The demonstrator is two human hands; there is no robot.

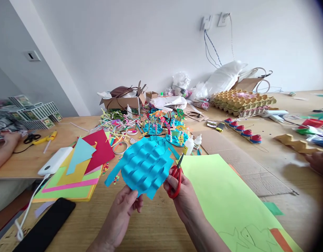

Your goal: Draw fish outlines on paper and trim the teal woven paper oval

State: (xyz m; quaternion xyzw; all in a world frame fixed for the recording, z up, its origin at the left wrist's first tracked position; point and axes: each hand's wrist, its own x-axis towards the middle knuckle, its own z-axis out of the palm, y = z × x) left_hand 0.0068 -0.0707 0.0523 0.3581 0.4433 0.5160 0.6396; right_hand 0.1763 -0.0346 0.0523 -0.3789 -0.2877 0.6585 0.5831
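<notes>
A blue piece of woven, wavy paper is held up over the table, with a loose strip sticking out at its left. My left hand pinches its lower edge between thumb and fingers. Red-handled scissors are in my right hand, their dark blades pointing up beside the paper's right edge. The fingertips of my right hand are close to that edge; whether they touch it, I cannot tell. A light green sheet with pencil drawings lies to the right.
Coloured papers, a white power bank and a black phone lie left. Glue bottles and paper crafts stand behind. Egg trays are back right. Other people's hands show at both sides.
</notes>
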